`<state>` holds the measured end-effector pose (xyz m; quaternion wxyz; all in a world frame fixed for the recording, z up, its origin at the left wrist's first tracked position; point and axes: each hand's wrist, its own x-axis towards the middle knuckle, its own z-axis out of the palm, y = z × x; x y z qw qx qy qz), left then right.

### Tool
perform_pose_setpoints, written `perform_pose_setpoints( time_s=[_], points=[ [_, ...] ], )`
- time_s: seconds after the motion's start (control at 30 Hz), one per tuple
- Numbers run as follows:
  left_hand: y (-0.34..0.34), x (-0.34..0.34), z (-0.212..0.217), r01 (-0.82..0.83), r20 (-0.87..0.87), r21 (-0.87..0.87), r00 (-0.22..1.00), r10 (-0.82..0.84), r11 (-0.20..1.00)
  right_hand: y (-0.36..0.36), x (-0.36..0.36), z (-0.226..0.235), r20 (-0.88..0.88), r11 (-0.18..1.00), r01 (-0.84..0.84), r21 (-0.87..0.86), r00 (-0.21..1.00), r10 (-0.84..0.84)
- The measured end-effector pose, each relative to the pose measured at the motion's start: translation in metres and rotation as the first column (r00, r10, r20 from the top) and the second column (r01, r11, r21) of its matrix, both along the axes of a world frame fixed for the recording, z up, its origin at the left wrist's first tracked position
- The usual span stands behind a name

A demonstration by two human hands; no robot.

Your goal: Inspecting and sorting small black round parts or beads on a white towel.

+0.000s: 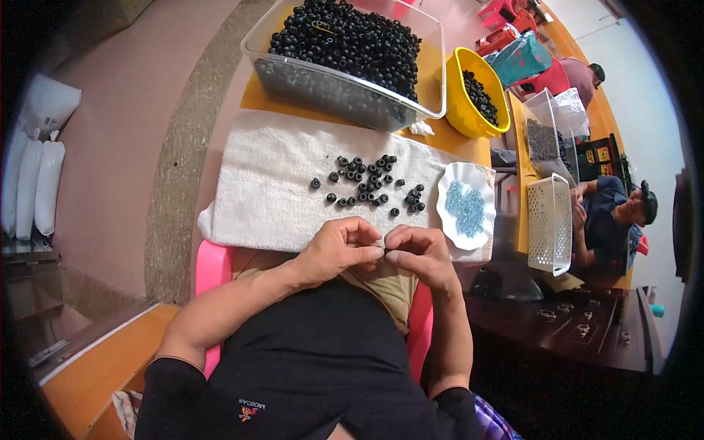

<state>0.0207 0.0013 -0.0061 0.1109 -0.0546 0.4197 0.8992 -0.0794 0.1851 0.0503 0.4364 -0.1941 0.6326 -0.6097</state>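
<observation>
My left hand [341,246] and my right hand [427,255] meet at the near edge of a white towel [264,176], thumbs and forefingers pinched close together. A tiny dark bit shows between the fingertips; most of it is hidden, so its kind is unclear. Just beyond my fingers lies a loose scatter of small black ring-shaped pieces [363,196] with holes through them. To the right of these, a white scalloped dish [446,209] holds many tiny, glassy blue pieces.
Behind the towel stands a clear plastic bin [330,92] full of black pieces, beside a yellow basin [458,110] with more. A white perforated basket [548,224] sits on another table at right, near a seated person [612,220]. White sacks [48,187] stand far left.
</observation>
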Motion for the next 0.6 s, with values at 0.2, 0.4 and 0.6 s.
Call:
perform_pose_setpoints(
  time_s=[0.2,0.4,0.6],
  points=[
    [0.0012,0.0023,-0.0015,0.01,-0.014,-0.022,1.0,-0.01,1.0,0.0042,-0.0031,-0.0046,-0.035,0.999,-0.042,0.034,0.998,0.043],
    [0.0018,0.0033,-0.0006,0.02,-0.017,-0.053,1.0,-0.021,0.998,0.0062,-0.0021,-0.005,-0.017,0.998,-0.041,0.055,0.999,0.042],
    [0.0018,0.0032,-0.001,0.029,0.006,-0.053,1.0,-0.029,0.998,0.0054,-0.0014,-0.0052,0.014,0.998,-0.016,0.061,1.0,0.016]
  ],
)
